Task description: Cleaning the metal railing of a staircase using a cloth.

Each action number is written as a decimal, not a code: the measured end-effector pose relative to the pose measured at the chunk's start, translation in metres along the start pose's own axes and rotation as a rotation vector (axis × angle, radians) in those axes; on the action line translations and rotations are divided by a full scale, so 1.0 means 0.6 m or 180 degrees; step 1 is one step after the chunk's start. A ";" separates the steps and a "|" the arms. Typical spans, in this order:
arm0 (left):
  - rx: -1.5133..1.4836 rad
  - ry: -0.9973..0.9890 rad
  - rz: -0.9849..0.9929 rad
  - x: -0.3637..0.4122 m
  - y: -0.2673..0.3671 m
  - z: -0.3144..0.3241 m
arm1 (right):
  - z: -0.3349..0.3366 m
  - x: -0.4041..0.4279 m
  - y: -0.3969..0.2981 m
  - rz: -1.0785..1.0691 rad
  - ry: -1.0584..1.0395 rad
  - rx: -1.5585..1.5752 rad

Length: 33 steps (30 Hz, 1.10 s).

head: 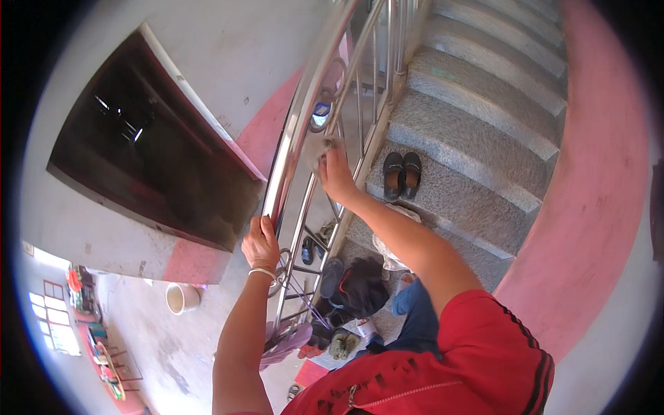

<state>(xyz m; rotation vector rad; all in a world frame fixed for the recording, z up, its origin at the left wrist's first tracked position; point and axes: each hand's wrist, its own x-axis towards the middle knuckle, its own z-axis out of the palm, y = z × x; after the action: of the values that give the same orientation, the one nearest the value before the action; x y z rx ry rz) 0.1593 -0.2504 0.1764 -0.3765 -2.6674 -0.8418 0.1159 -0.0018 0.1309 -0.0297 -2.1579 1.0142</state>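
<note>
My left hand, with a bangle on the wrist, is closed around the thick metal handrail of the staircase. Up and to the right, my right hand is at the railing's inner side, over its thinner metal bars. It is blurred and holds a greyish cloth, partly hidden by the fingers. A round ornament with a blue part shows between the rails just above the cloth.
Speckled stone steps climb at the right beside a pink-and-white wall. Black shoes stand on one step. A dark bag, more footwear and a pale cloth lie lower down. A bucket stands on the floor below, left.
</note>
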 end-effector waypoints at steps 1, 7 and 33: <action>0.0034 0.0000 0.0068 -0.003 -0.005 -0.004 | -0.008 0.005 0.003 0.0016 0.0071 0.0023; -0.0022 -0.0062 0.0015 -0.007 0.007 -0.007 | -0.110 0.213 0.058 0.0604 0.2051 0.0294; 0.0173 -0.0135 -0.0068 -0.003 -0.008 -0.002 | -0.078 0.163 -0.004 0.0760 -0.0200 0.0439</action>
<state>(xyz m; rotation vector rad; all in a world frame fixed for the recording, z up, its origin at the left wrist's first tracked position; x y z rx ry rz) 0.1599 -0.2551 0.1745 -0.3573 -2.7316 -0.7740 0.0749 0.0574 0.2119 -0.1965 -2.1721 1.3141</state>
